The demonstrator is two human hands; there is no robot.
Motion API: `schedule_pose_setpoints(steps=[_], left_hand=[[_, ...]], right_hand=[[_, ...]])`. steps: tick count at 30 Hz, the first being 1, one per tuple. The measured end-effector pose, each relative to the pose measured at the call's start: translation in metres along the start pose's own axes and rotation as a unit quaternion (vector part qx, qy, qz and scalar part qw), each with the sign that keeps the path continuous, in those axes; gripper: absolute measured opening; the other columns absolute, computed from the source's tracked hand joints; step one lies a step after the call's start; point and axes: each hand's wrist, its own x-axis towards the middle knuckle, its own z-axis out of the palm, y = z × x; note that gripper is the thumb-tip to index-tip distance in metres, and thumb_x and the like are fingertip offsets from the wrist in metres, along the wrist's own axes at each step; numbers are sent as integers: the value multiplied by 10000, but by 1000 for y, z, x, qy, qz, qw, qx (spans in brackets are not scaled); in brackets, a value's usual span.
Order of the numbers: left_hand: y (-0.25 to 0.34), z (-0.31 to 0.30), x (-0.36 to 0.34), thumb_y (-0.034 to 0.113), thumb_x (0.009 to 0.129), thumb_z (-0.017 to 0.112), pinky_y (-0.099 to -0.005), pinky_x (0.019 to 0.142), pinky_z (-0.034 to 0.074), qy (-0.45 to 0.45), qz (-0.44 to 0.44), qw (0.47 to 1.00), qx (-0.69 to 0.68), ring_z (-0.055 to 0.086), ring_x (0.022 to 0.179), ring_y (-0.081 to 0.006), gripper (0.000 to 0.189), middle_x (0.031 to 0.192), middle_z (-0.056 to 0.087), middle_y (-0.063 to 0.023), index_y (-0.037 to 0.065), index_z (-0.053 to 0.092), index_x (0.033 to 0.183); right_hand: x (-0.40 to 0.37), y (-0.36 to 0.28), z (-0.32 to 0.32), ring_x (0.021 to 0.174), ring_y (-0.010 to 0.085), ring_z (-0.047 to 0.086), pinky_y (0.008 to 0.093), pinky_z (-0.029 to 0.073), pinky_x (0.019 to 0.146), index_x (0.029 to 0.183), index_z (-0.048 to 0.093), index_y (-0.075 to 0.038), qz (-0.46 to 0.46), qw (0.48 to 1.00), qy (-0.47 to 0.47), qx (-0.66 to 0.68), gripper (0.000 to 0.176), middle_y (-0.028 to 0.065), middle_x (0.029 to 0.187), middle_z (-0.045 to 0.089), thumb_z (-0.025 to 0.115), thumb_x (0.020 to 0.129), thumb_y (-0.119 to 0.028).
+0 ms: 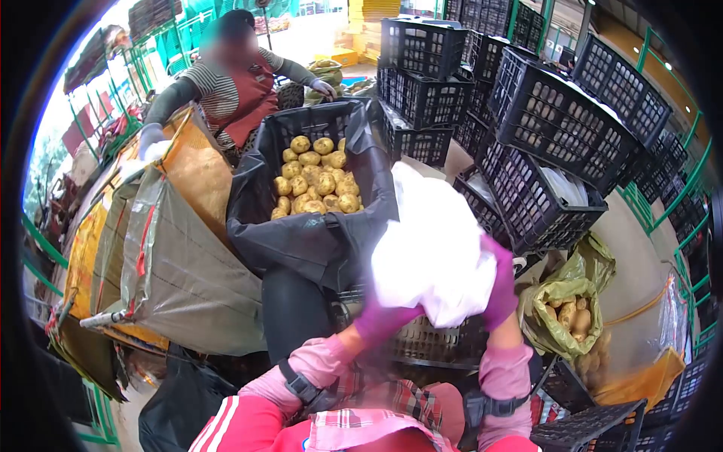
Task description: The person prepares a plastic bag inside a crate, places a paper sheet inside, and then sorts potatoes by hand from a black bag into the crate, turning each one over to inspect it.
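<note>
Both my hands, in purple gloves, grip a white plastic bag [433,252] raised in front of me. My left hand [380,320] holds its lower left edge, and my right hand [503,290] clasps its right side. The bag is blurred by motion. Just beyond it stands a black crate [354,218] lined with a black plastic liner and holding several yellow potatoes [316,184].
A person in a striped top and red apron [233,79] stands past the crate, with one gloved hand on a large sack [181,248]. Stacks of black crates [542,120] fill the right. A green bag of potatoes [568,305] lies at my right.
</note>
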Motion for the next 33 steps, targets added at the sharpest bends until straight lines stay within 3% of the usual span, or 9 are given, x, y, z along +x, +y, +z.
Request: schedule_pose_setpoints(steps=[1, 2, 7, 10, 16, 18, 24, 29, 33], left_hand=[[4, 6, 8, 252, 854, 721, -411, 1044, 402, 44, 89, 992, 84, 527, 1200, -293, 717, 1312, 517, -164, -42, 360, 1400], [9, 12, 16, 219, 889, 673, -402, 1015, 420, 100, 166, 967, 166, 541, 1169, -278, 585, 1257, 545, -151, -43, 419, 1346], [-36, 24, -4, 243, 1015, 475, -375, 1016, 462, -266, -210, 886, -316, 551, 1198, -244, 410, 1305, 565, -152, 11, 494, 1353], [-1, 37, -3, 251, 978, 592, -374, 913, 537, -55, -303, 780, -544, 673, 1014, -235, 361, 1145, 679, -102, 32, 596, 1266], [11, 23, -7, 246, 960, 611, -420, 965, 516, -135, -313, 702, -626, 659, 1079, -260, 371, 1153, 682, -112, 32, 593, 1264], [-2, 49, -16, 284, 982, 571, -413, 980, 500, -46, -336, 754, -563, 634, 1104, -248, 390, 1198, 657, -104, 35, 570, 1283], [50, 23, -10, 279, 848, 737, -400, 1119, 352, -136, -89, 986, -48, 395, 1385, -299, 812, 1466, 457, -185, -45, 336, 1476], [83, 14, -19, 361, 910, 722, -359, 1050, 420, -180, -240, 913, -277, 449, 1316, -195, 773, 1428, 490, -107, 61, 340, 1512], [32, 8, -26, 131, 930, 677, -310, 897, 504, -72, -223, 909, -345, 614, 1016, -123, 391, 1136, 664, -55, 30, 586, 1296]], right_hand=[[-19, 8, 12, 976, 200, 694, 320, 542, 846, 1161, 672, 16, 73, 996, -5, 59, 271, 118, 1063, 719, 586, 924, -82], [-36, 21, 19, 1007, 261, 687, 398, 523, 928, 1210, 627, 19, -169, 955, -74, -234, 353, 162, 1113, 699, 636, 887, -121], [-52, -6, 12, 977, 288, 706, 365, 539, 859, 1237, 621, -5, -186, 903, 76, -379, 459, 175, 1088, 707, 729, 808, -129], [-72, 8, -18, 975, 318, 700, 373, 551, 844, 1291, 584, -31, -88, 853, 100, -504, 512, 167, 1075, 704, 727, 815, -153], [-155, 65, 20, 1299, 307, 512, 404, 414, 1071, 1374, 514, -21, 103, 994, -15, 12, 649, 182, 1357, 556, 742, 776, -128], [-155, 84, 7, 1301, 305, 512, 396, 418, 1067, 1377, 504, -2, 19, 945, -79, -316, 628, 182, 1360, 556, 708, 789, -92], [-131, 86, -14, 1019, 252, 665, 344, 523, 892, 1168, 624, 41, -8, 968, 250, 5, 270, 111, 1087, 691, 572, 928, -71], [-147, 93, 16, 941, 421, 678, 424, 545, 800, 1125, 657, 14, 44, 899, 115, -420, 423, 233, 1004, 692, 673, 713, -83], [-141, 72, 22, 839, 311, 712, 370, 544, 731, 1169, 645, 29, -57, 964, -19, -260, 406, 185, 957, 701, 710, 802, -132]])
